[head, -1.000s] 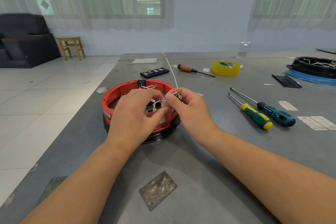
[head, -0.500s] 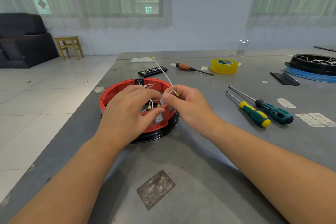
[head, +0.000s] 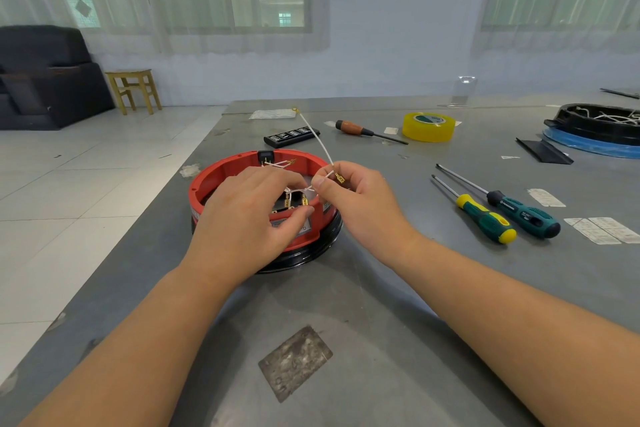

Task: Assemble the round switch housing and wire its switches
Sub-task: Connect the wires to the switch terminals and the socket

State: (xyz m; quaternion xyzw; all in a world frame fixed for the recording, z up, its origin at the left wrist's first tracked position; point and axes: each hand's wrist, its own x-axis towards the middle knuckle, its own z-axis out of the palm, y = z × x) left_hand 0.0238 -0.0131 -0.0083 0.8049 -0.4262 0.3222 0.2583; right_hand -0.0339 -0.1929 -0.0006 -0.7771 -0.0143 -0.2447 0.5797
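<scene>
Left hand (head: 252, 215) sits over the near side of the red round housing (head: 221, 177), fingers curled, thumb & forefinger pinching a gold terminal (head: 304, 202) on the white wires inside the ring. Right hand (head: 360, 204) is just right of the housing, touching its rim area, thumb & forefinger pinching a white wire (head: 317, 139) close to its gold spade connector (head: 338, 178). That wire rises away from the housing toward the far side of the worktop (head: 381, 305), w/ another gold terminal at its free end.

Housing: red ring on a black base, standing flat on the worktop near its left edge. A black switch (head: 265, 155) is set in the far wall of the ring, more white wires beside it. Which tab the left-hand terminal meets is prob. hidden by the fingers, can't tell.

Rel. to the housing:
- beyond it: black bit case (head: 291, 135), then a wood-handled screwdriver (head: 363, 131) to the right of that
- far right-rear: yellow tape roll (head: 428, 126)
- right, well apart: two green screwdrivers (head: 485, 215) lying side by side, tips pointing back toward the housing
- far right: second black round housing (head: 595, 125) on a blue disc, white wires in it
- nearer the camera: a worn grey patch (head: 294, 362) on the worktop

Off the worktop, left-rear of the housing: small wooden stool (head: 133, 88) and a dark sofa (head: 41, 76) on the tiled floor.
</scene>
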